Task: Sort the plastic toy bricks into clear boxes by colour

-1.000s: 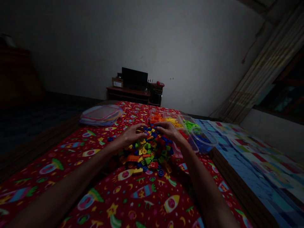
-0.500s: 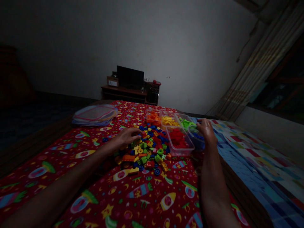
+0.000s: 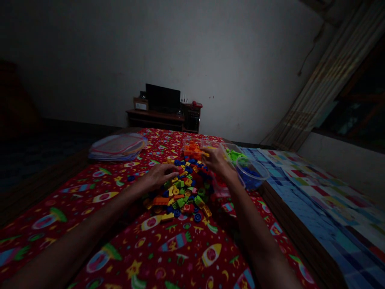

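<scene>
A mixed pile of plastic toy bricks (image 3: 180, 192) lies on the red patterned bedspread (image 3: 144, 249). My left hand (image 3: 159, 176) rests at the pile's left edge, thumb and fingers apart, with no brick visible in it. My right hand (image 3: 215, 159) hovers at the far right of the pile, its fingers apart and pointing left, in front of the box of yellow bricks (image 3: 212, 145). My right hand and forearm partly cover that box and the box of red bricks (image 3: 221, 192). A round tub of blue bricks (image 3: 252, 173) stands right of my right forearm.
Orange bricks (image 3: 192, 149) fill a clear box behind the pile, and green bricks (image 3: 235, 155) another at the right. Stacked lids (image 3: 118, 146) lie at the left. A desk with a monitor (image 3: 163, 97) stands by the wall. Blue checked cloth (image 3: 288, 192) lies to the right.
My right hand has moved left from above the blue tub to the far right of the pile. My left hand stays at the pile's left edge, nearly still.
</scene>
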{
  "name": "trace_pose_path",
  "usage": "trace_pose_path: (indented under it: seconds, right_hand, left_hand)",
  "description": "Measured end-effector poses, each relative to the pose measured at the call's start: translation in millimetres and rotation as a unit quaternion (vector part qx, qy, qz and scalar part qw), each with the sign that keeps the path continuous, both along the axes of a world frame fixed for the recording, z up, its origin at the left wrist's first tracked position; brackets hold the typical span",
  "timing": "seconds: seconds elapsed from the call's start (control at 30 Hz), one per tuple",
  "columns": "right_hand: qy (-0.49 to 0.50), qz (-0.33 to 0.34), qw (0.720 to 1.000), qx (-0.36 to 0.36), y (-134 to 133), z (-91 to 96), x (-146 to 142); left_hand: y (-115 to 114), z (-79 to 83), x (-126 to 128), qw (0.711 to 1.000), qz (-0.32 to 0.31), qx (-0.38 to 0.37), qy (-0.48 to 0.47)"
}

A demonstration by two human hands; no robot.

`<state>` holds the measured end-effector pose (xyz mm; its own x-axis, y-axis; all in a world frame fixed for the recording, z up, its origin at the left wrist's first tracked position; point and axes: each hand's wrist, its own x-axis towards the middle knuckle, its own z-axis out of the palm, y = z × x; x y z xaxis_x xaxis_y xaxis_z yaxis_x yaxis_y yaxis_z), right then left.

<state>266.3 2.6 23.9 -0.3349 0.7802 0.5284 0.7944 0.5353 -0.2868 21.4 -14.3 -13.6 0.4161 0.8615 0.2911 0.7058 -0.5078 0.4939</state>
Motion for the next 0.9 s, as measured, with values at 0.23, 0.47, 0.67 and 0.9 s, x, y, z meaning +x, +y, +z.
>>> trace_pose_path:
  seconds: [0.23,0.47,0.67,0.9]
  right_hand:
    - [-0.111,0.128,0.981,-0.098,-8.5,-42.0,-45.2]
    - [0.041,0.068,0.994,-0.076,-9.4,-24.7,-48.3]
    - [0.086,0.138,0.980,-0.119,-14.3,-25.0,-58.2]
    - [0.010,0.230,0.967,-0.109,-24.2,-26.6,-61.3]
  left_hand:
    - [1.8,-1.4,-0.7,1.000,0.008,0.021,-0.003]
    - [7.3,-7.7,2.0,0.994,0.036,0.006,-0.107]
    - [8.0,-11.2,8.1,0.953,0.013,-0.101,-0.286]
    - [12.4,-15.0,8.6,0.949,0.039,-0.134,-0.284]
